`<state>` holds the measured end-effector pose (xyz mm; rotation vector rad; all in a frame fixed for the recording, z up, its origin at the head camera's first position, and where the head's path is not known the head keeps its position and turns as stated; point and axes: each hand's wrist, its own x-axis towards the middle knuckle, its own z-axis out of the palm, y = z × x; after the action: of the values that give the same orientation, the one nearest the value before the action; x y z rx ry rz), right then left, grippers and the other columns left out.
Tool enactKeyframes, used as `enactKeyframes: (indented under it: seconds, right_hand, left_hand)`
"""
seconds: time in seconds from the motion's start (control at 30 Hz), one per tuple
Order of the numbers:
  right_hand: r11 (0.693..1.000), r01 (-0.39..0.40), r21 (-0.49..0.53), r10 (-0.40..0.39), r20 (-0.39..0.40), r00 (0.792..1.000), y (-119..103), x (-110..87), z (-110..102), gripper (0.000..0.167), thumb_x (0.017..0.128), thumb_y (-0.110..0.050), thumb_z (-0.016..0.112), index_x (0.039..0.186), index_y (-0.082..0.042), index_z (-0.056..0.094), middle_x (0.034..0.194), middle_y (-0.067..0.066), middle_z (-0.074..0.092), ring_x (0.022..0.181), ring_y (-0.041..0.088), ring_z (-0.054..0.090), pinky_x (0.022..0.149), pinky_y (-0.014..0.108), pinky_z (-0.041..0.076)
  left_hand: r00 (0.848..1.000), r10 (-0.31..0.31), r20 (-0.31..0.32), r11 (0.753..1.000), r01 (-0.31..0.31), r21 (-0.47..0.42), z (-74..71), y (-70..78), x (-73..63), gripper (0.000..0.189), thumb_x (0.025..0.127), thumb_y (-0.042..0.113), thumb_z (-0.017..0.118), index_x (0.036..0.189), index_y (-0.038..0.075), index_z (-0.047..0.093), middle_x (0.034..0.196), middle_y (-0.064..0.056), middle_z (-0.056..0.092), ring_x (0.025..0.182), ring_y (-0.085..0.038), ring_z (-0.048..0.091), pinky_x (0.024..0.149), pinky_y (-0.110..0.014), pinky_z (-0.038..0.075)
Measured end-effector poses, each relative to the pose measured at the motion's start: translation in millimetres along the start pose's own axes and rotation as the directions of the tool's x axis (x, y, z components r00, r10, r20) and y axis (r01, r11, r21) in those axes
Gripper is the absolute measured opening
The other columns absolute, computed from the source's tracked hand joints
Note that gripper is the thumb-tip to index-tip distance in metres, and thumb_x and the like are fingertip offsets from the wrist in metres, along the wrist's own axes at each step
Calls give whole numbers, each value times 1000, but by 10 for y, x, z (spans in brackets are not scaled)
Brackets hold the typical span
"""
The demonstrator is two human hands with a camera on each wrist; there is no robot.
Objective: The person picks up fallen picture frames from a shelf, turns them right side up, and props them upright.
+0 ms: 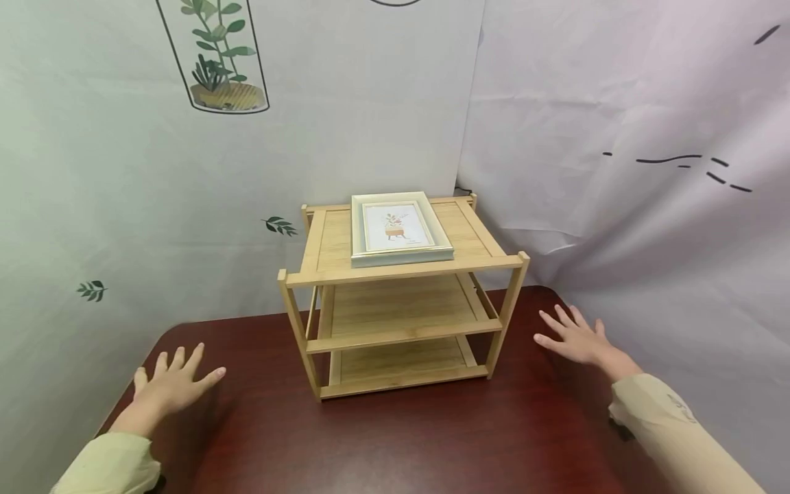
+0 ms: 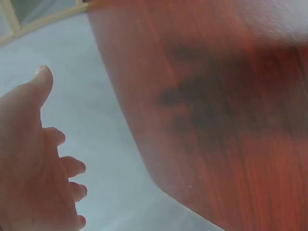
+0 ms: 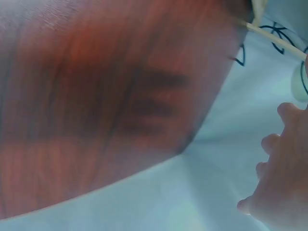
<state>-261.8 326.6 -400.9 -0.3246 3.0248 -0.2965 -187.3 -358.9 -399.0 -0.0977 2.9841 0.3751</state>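
Note:
A light wooden rack (image 1: 401, 336) with three shelf levels stands on a dark red table. On its top shelf lies a cream picture frame (image 1: 401, 230), face up, showing a small drawing of a potted plant. To the left of the rack, my left hand (image 1: 169, 385) is spread over the table, holding nothing. My right hand (image 1: 577, 337) is spread likewise on the right side, apart from the rack. Each wrist view shows its own hand, the left hand (image 2: 36, 159) and the right hand (image 3: 281, 178), with a hand-shaped shadow on the tabletop.
The dark red table (image 1: 395, 439) has rounded back corners. Pale fabric (image 1: 382, 103) with printed plants and lines hangs behind it and along the right. A thin dark cord (image 1: 463, 190) shows behind the rack's back right corner.

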Motion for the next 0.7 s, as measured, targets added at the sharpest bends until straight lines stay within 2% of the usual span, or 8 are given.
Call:
enactKeyframes:
  seconds: [0.2,0.3,0.4,0.47,0.53,0.7]
  right_hand:
    - [999,32,-12,-32,-59,998,-43,-1,-207,73,84,-60,38,142,-21,18,145,23,10,130,48,1,87,74,0]
    - [998,67,2,-66,-114,991,-80,9,-333,72,84,-55,43,141,-16,23,144,25,12,129,49,5,87,73,8]
    - [991,114,72,-98,-198,975,-152,24,-492,68,85,-46,49,137,-8,30,143,27,14,128,50,11,89,71,14]
    - [982,145,124,-108,-269,957,-226,26,-614,63,86,-40,51,134,-3,35,141,29,17,125,51,17,91,69,17]
    - [968,177,175,-106,-353,929,-316,29,-741,58,86,-34,53,130,1,39,139,30,23,122,51,24,91,66,22]
    - [932,239,272,-64,-527,847,-557,46,-1037,44,87,-24,53,123,1,47,125,25,44,104,44,48,79,48,42]
  left_hand:
    - [995,50,-86,998,-46,46,-125,117,10,95,80,69,33,140,0,8,133,-39,19,119,-58,11,85,-72,4]
    - [986,76,-151,997,-70,44,-227,217,17,93,81,66,35,139,-2,14,131,-36,28,117,-54,23,84,-70,11]
    - [970,100,-222,995,-95,32,-364,326,19,83,84,60,36,137,-3,22,128,-33,36,112,-51,35,82,-65,21]
    - [956,99,-277,995,-101,6,-459,416,11,75,87,54,38,136,-1,27,127,-31,40,108,-49,41,79,-62,29]
    - [937,91,-336,994,-109,-34,-558,522,-3,67,88,48,41,134,0,31,125,-29,44,106,-47,45,76,-59,34]
    - [869,63,-490,968,-172,-182,-788,806,-40,54,90,35,46,134,4,35,119,-24,52,103,-41,52,70,-52,42]
